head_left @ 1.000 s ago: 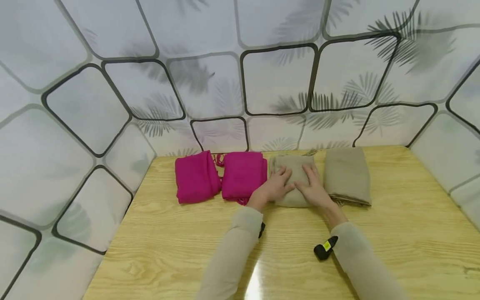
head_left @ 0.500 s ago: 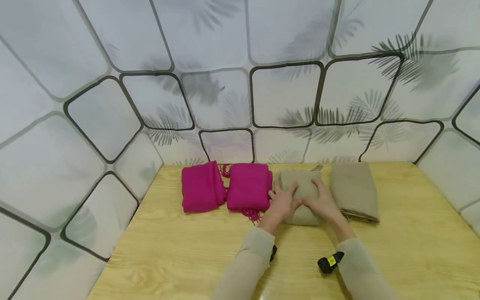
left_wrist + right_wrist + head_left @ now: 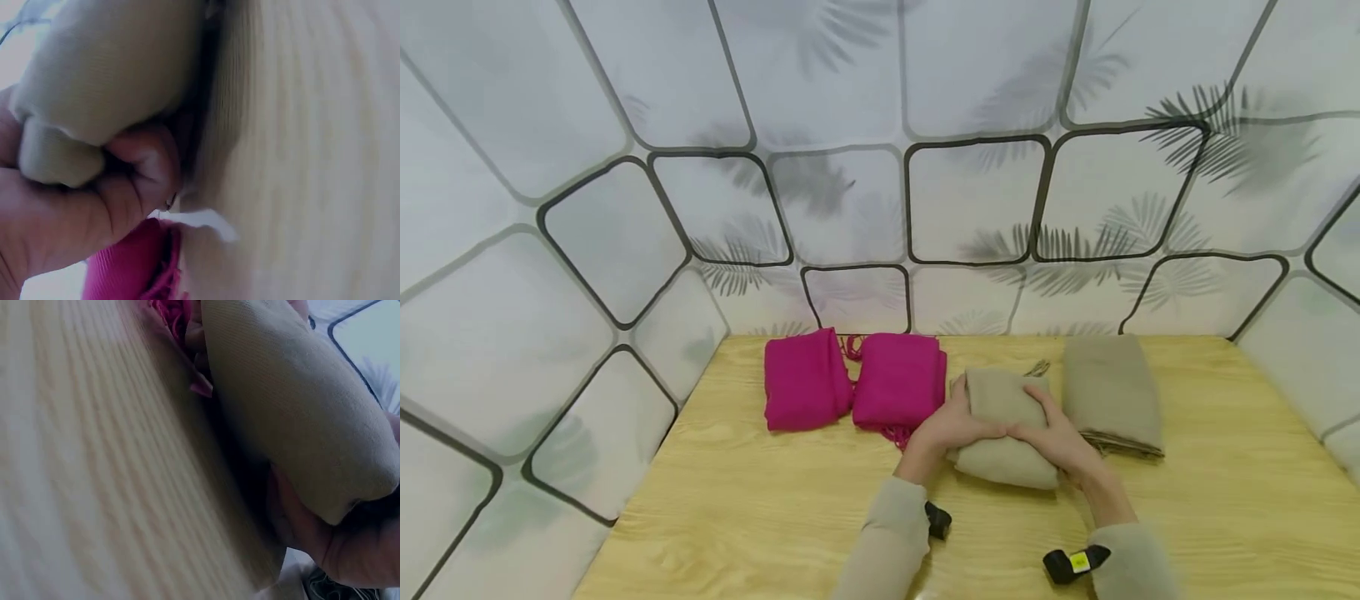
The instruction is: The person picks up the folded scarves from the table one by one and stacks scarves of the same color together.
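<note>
A folded beige scarf (image 3: 1006,462) is gripped between both hands in the head view, its near edge bulging. My left hand (image 3: 953,425) holds its left side. In the left wrist view, the fingers (image 3: 147,159) curl beneath the cloth. On the opposite side, my right hand (image 3: 1062,440) grips the scarf, thumb on top. The right wrist view has its fingers (image 3: 300,519) tucked under the scarf, with a dark gap between cloth and wood. The thumbs nearly meet over the middle. A second folded beige scarf (image 3: 1112,392) lies just to the right.
Two folded magenta scarves (image 3: 805,382) (image 3: 898,382) lie side by side on the left, with fringes showing. All are near the back of the wooden table (image 3: 760,517). A patterned backdrop (image 3: 977,204) rises behind and at both sides.
Both hands have gone from lying on top of the beige scarf to gripping its sides. The scarf has shifted toward the person and bunched up. The head view has tilted upward.
</note>
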